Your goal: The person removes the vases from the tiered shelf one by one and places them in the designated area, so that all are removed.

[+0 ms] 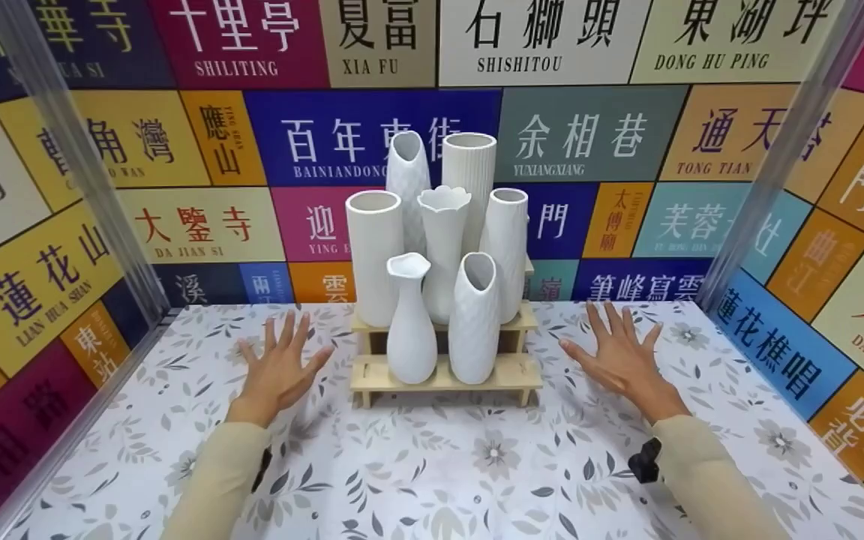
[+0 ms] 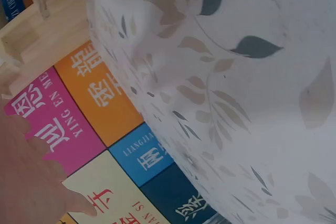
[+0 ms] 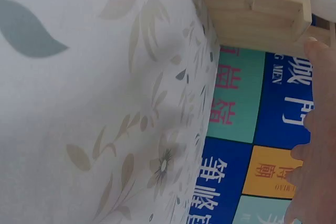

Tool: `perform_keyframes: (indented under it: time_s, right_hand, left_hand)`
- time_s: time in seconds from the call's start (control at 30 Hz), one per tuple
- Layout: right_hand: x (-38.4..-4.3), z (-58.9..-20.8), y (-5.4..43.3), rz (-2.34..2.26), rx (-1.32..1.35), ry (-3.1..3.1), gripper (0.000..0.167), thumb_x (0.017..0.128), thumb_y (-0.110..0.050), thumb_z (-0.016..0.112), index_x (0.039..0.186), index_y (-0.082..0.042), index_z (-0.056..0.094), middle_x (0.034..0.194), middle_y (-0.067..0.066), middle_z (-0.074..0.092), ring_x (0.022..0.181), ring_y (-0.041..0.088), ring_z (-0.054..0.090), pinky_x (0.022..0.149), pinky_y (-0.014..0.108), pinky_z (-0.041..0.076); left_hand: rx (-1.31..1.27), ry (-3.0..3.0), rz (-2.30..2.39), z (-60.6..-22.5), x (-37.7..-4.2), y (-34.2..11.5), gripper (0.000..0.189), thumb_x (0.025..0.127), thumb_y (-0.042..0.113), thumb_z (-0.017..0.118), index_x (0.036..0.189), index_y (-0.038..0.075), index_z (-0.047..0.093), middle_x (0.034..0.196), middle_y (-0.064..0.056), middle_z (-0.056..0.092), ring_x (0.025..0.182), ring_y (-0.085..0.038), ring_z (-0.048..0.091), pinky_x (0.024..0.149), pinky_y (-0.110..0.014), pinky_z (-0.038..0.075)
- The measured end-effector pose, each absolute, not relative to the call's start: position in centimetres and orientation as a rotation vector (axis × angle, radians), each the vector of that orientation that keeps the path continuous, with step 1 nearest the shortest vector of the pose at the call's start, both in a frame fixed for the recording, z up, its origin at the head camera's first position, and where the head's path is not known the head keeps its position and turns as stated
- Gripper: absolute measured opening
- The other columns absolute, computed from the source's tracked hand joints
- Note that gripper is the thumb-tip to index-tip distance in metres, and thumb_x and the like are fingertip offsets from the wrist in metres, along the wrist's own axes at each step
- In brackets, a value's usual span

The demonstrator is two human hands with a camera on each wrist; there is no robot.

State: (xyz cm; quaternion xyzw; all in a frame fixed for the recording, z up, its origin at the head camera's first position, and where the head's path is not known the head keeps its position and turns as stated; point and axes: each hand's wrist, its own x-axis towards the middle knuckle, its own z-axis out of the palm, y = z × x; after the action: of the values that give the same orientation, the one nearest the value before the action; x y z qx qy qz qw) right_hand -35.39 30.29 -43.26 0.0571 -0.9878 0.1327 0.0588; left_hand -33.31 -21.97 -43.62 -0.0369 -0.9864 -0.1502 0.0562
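Several white vases stand upright on a stepped wooden stand (image 1: 518, 373). In front are a bottle-shaped vase (image 1: 412, 346) with a flared lip and a textured vase (image 1: 472, 337) with a slanted mouth. Behind them come a plain cylinder vase (image 1: 376, 262), a scalloped-rim vase (image 1: 444, 255) and a narrow-mouthed vase (image 1: 505, 259). At the back rise another slanted-mouth vase (image 1: 408, 191) and a ribbed vase (image 1: 481, 169). My left hand (image 1: 278, 371), fingers spread, is left of the stand, holding nothing. Likewise spread and holding nothing, my right hand (image 1: 623, 364) is on its right.
A white cloth (image 1: 402, 465) with leaves and flowers covers the table. Panels printed with place names form the back wall (image 1: 589, 135) and both sides. Clear upright posts (image 1: 777, 150) mark the corners. A black wrist device (image 1: 646, 460) shows by the right sleeve.
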Motion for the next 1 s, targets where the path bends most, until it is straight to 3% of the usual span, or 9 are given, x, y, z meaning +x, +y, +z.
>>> perform_keyframes:
  time_s: [0.27, 0.47, 0.57, 0.77, 0.9, 1.0]
  right_hand:
    - [-34.2, -42.3, 29.2, 0.51, 0.224, -2.911, 0.094, 0.095, -0.073, 0.039, 0.162, -0.017, 0.003, 0.168, 0.021, 0.0, 0.153, 0.05, -0.002, 0.106, 0.081, -0.018]
    - [-33.4, -41.8, 27.6, 0.661, 0.272, -2.821, 0.089, 0.097, -0.069, 0.041, 0.163, -0.022, 0.004, 0.17, 0.015, 0.002, 0.155, 0.044, -0.001, 0.109, 0.078, -0.018]
    - [-33.1, -41.6, 26.8, 0.768, 0.279, -2.772, 0.084, 0.099, -0.064, 0.042, 0.163, -0.022, 0.006, 0.17, 0.014, 0.005, 0.156, 0.042, 0.002, 0.113, 0.077, -0.013]
    - [-32.4, -40.6, 25.1, 1.11, 0.307, -2.674, 0.075, 0.102, -0.059, 0.04, 0.162, -0.029, 0.007, 0.17, 0.009, 0.006, 0.156, 0.041, 0.007, 0.117, 0.074, 0.006]
    - [-31.6, -39.8, 24.0, 1.292, 0.312, -2.596, 0.069, 0.103, -0.057, 0.039, 0.161, -0.033, 0.011, 0.17, 0.005, 0.01, 0.157, 0.036, 0.009, 0.12, 0.07, 0.011]
    - [-31.3, -39.4, 23.2, 1.458, 0.356, -2.498, 0.065, 0.105, -0.05, 0.04, 0.161, -0.029, 0.016, 0.169, 0.006, 0.015, 0.156, 0.032, 0.013, 0.123, 0.062, 0.017]
  left_hand:
    - [-0.11, -2.972, -0.741, -42.4, -32.5, -21.0, 0.093, 0.094, 0.079, 0.02, 0.162, 0.017, 0.005, 0.169, -0.012, -0.005, 0.153, -0.045, -0.012, 0.106, -0.077, -0.022]
    - [-0.092, -2.913, -0.999, -41.6, -32.0, -20.3, 0.087, 0.097, 0.075, 0.019, 0.162, 0.018, 0.005, 0.169, -0.01, -0.004, 0.155, -0.042, -0.011, 0.11, -0.075, -0.021]
    - [-0.077, -2.856, -1.148, -41.4, -31.7, -20.2, 0.082, 0.1, 0.07, 0.02, 0.163, 0.019, 0.008, 0.17, -0.009, 0.0, 0.155, -0.042, -0.007, 0.115, -0.072, -0.014]
    - [-0.039, -2.699, -1.454, -40.6, -31.3, -20.6, 0.071, 0.106, 0.058, 0.022, 0.162, 0.015, 0.015, 0.168, -0.013, 0.016, 0.156, -0.036, 0.013, 0.127, -0.054, 0.009]
    - [-0.033, -2.547, -1.696, -40.2, -31.0, -21.0, 0.07, 0.108, 0.053, 0.022, 0.161, 0.008, 0.016, 0.167, -0.016, 0.019, 0.155, -0.036, 0.018, 0.127, -0.051, 0.013]
    - [-0.019, -2.433, -1.895, -40.1, -30.7, -21.0, 0.068, 0.108, 0.052, 0.023, 0.161, 0.01, 0.016, 0.168, -0.016, 0.018, 0.154, -0.039, 0.019, 0.126, -0.057, 0.013]
